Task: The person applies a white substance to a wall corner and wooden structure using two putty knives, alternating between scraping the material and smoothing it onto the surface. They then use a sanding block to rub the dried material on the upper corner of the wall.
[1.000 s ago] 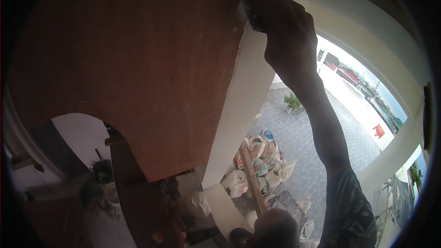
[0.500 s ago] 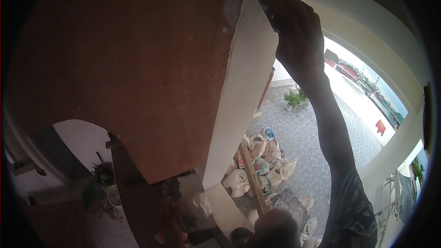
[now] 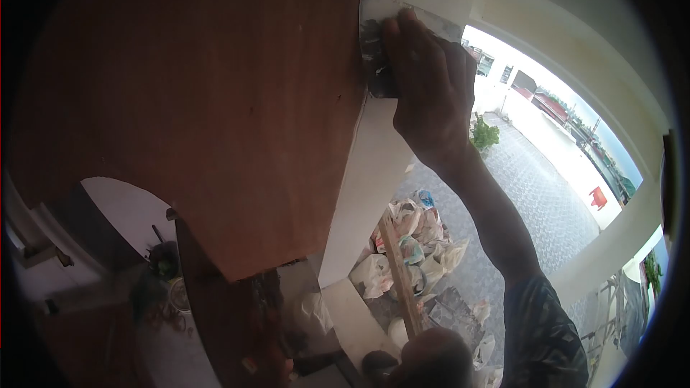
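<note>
My right hand (image 3: pixel 435 90) reaches up and is closed on a flat metal scraper (image 3: pixel 375 57), its fingers pressed over the blade. The scraper lies against the corner where a reddish-brown wood panel (image 3: pixel 237 100) meets a white panel edge (image 3: pixel 366 165). Whitish smears mark the blade, and a pale grey patch shows on the corner above it. My left hand is not in view. At the bottom sits a rounded brown shape (image 3: pixel 436 359) that I cannot make out.
Several plastic bags (image 3: pixel 424 230) lie on the patterned floor (image 3: pixel 496 208) below, beside a wooden plank (image 3: pixel 399 273). A green plant (image 3: pixel 486 131) stands farther out. White beams (image 3: pixel 611 244) frame the opening at right. Lower left, a dark pot (image 3: pixel 162 262) stands beyond the panel.
My right hand with the scraper has moved down and left along the corner, and the blade has turned flatter against it. The view has shifted slightly.
</note>
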